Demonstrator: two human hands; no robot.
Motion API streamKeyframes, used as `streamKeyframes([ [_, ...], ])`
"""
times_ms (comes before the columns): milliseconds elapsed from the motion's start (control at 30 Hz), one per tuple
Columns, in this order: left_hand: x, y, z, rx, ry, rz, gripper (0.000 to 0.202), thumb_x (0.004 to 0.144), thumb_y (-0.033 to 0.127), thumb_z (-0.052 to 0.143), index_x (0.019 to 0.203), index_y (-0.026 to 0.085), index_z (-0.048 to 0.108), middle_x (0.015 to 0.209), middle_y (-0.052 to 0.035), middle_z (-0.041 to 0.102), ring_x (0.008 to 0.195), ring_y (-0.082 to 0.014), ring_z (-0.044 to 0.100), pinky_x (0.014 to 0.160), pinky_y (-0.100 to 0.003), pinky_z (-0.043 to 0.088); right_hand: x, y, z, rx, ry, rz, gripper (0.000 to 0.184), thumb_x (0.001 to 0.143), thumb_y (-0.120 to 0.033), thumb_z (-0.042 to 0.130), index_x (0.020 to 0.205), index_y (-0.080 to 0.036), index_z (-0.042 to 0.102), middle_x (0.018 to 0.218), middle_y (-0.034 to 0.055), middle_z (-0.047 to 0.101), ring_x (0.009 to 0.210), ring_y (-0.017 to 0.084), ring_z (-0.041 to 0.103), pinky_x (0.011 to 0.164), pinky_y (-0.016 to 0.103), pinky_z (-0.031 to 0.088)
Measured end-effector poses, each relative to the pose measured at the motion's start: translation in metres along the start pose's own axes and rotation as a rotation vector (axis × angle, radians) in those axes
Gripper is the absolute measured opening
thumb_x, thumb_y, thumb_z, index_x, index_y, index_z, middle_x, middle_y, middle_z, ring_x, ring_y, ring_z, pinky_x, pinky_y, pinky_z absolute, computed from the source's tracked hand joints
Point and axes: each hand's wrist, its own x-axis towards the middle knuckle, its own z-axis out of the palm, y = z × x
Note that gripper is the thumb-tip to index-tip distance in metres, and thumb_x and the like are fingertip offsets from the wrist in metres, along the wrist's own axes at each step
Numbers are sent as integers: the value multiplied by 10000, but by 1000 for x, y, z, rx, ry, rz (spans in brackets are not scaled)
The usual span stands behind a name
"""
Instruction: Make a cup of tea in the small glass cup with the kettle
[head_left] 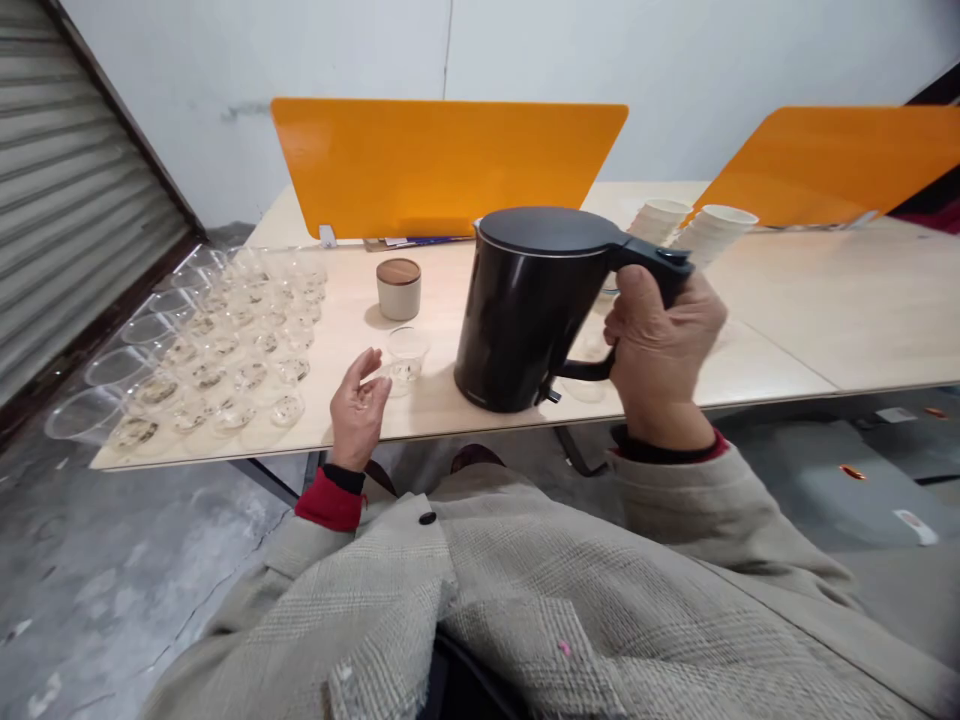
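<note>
My right hand [658,352] is wrapped round the handle of a black electric kettle [529,305], which stands upright near the table's front edge with its lid closed. My left hand [358,408] rests at the table edge with its fingers loosely curled and apart, holding nothing. Just right of its fingertips stands a small clear plastic cup [406,358] with something dark at the bottom. Behind that cup is a beige jar with a wooden lid [398,287].
Several rows of clear plastic cups [225,345] with dark bits in them cover the left of the wooden table [780,300]. Two stacks of white paper cups [686,232] lie behind the kettle. Orange divider panels [442,165] stand at the back. A roller shutter is at left.
</note>
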Motion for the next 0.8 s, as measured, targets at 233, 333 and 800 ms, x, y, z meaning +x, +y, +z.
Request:
streamKeyframes([
  [233,-33,45,53,-181,-367,-99,821,912,623,781,1605,271,520,1683,-172,539,1523,-358,564,1154,-536,579,-10,-51,-25,41,-87,-34,345,817,-455,863,744,-246,598,547,-84,457,423,82,379,379,269,256],
  [333,-41,58,69,-291,-438,-129,865,888,614,815,1607,247,503,1640,-186,571,1474,-356,604,1156,-541,577,-7,-69,-31,-47,-197,-58,286,876,-428,846,804,-235,646,564,-83,458,439,75,395,395,261,277],
  [800,-61,78,86,-470,-342,-258,714,833,691,836,1346,224,663,1326,-142,755,1149,-290,753,907,-438,679,23,-116,4,-532,-486,-27,300,973,-190,710,707,-222,574,497,-81,517,422,52,438,411,205,266],
])
